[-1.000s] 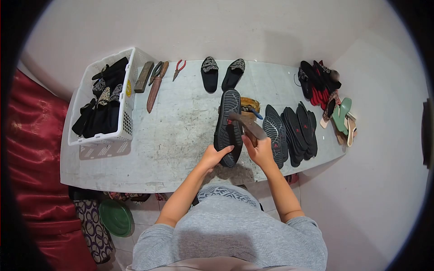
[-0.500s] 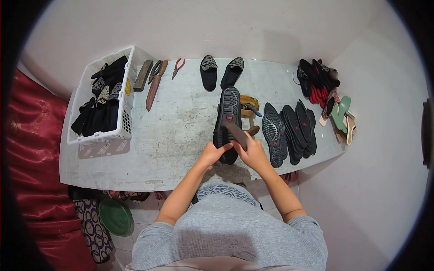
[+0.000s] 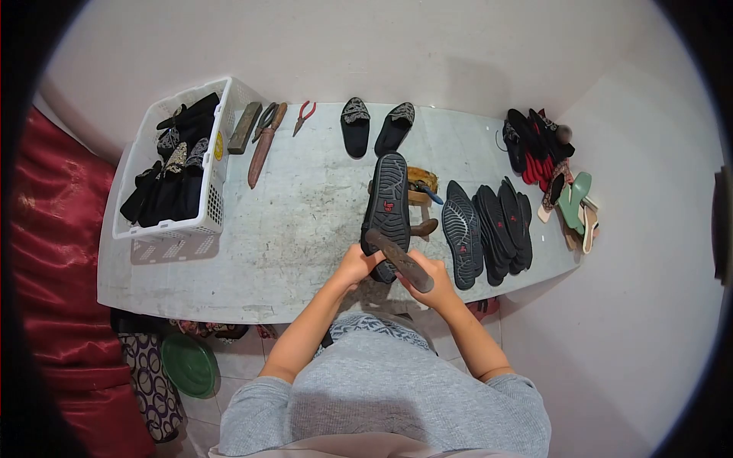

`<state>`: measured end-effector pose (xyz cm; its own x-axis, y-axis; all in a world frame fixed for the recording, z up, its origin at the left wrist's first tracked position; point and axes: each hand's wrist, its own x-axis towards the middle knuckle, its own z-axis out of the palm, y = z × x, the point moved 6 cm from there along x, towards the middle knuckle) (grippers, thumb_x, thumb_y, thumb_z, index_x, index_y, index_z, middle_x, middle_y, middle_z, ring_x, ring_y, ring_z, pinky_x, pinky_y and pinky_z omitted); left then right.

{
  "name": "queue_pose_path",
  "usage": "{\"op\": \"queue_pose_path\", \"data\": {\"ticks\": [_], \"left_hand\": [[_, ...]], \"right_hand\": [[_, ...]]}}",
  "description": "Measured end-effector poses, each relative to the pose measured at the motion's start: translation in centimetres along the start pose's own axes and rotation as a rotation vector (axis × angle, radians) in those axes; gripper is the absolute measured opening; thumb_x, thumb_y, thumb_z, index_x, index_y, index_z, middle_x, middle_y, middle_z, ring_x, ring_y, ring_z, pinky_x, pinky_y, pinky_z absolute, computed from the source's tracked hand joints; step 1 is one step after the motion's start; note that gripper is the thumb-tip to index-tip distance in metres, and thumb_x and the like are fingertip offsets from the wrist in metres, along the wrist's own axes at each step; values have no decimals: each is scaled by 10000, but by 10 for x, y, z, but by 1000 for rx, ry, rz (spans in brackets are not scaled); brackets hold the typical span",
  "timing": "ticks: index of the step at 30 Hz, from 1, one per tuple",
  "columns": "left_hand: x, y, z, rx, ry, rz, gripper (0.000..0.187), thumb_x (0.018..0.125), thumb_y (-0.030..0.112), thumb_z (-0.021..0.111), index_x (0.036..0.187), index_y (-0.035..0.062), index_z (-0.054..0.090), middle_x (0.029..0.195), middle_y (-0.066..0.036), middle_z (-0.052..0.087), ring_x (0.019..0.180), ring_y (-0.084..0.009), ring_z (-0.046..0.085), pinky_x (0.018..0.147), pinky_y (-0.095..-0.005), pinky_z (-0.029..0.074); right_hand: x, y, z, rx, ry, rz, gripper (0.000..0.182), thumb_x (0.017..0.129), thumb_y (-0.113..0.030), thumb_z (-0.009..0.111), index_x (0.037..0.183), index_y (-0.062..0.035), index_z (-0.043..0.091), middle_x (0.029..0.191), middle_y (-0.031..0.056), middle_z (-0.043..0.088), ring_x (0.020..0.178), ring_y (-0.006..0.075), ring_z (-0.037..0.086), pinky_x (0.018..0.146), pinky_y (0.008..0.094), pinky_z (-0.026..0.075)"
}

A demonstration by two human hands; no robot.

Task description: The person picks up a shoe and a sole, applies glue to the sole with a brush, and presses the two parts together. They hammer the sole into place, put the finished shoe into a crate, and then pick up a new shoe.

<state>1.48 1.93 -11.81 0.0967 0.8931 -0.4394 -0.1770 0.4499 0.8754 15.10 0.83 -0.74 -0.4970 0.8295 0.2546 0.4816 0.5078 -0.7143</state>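
Observation:
A black shoe (image 3: 391, 183) is held sole up over the table's front half, its ridged sole bearing a red mark. My left hand (image 3: 357, 267) is closed round the near end of the shoe from the left side. In my right hand (image 3: 431, 284), closed at the shoe's lower right, is a long brown bar-like tool (image 3: 398, 259). It lies slantwise across the near part of the sole, and I cannot make out its exact kind. Behind the shoe stands a yellow-brown container (image 3: 421, 183) with a blue-handled item.
Several black soles (image 3: 463, 229) are stacked on the right of the table (image 3: 282, 229). Finished-looking slippers (image 3: 355, 130) stand at the back. A white basket (image 3: 214, 183) of shoes, a brown block (image 3: 244, 127) and red pliers (image 3: 304, 118) are left; sandals (image 3: 574, 200) lie far right.
The brown tool has swung down along the sole toward me, its near end now over my right hand. The shoe has shifted slightly toward me, still in my left hand.

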Motion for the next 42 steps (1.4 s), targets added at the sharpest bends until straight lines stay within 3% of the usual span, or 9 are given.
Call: {"op": "queue_pose_path", "data": {"ticks": [5,15,18,23,28,31,35,37,42], "left_hand": [[2,0,-2,62,25,-40,253,792,210,688,926,-3,656,782,-50,628,632,-109,568,525,-264,448],[2,1,-1,11,15,3,333,784,257,710,968,-9,634,813,-60,640,658,-123,600,532,-261,468],[2,-4,1,9,-29,-19,358,795,270,703,996,-13,614,841,-64,639,675,-127,612,532,-258,486],[3,0,3,-29,-46,9,355,797,259,699,1022,-1,612,888,-61,639,731,-126,612,577,-249,487],[6,1,2,-48,6,137,408,758,297,730,1011,-7,634,834,-54,654,640,-113,585,498,-254,433],[10,-5,-2,59,19,29,416,754,310,731,1014,0,637,830,-56,653,630,-114,576,494,-261,429],[5,-1,0,32,43,95,407,751,320,731,995,6,644,803,-57,649,603,-114,562,487,-268,423],[12,-10,-1,-25,23,113,400,750,313,733,984,0,647,811,-71,655,620,-120,581,498,-268,438],[9,-7,0,-54,15,118,412,751,300,734,988,-24,642,858,-91,664,680,-136,617,544,-267,472]], "right_hand": [[-4,22,10,-43,-117,263,266,769,-224,639,972,-75,553,697,178,612,670,369,622,553,400,462],[2,25,8,-61,-18,148,327,766,-147,662,1058,-84,529,792,171,633,725,378,627,590,386,484],[14,4,-10,43,223,-14,274,818,-195,609,1057,-87,531,779,177,633,701,376,622,578,402,477],[41,10,-9,-14,-26,236,256,832,-258,603,1005,-86,525,741,181,627,677,382,618,561,411,470],[47,-22,-17,-64,297,-122,237,840,-220,614,964,-30,546,600,172,558,586,348,604,487,344,430],[60,8,0,-207,76,191,233,833,-223,625,949,-39,540,650,174,580,597,353,605,498,351,440],[71,-5,-16,-77,128,168,288,829,-304,597,997,-83,522,774,190,633,680,403,609,570,440,475],[79,-3,-25,-112,418,11,258,842,-294,581,994,-94,519,797,207,631,729,419,605,591,452,478],[114,31,-32,-168,278,172,262,900,-229,532,1068,-29,528,741,222,596,710,422,595,570,384,457]]}}
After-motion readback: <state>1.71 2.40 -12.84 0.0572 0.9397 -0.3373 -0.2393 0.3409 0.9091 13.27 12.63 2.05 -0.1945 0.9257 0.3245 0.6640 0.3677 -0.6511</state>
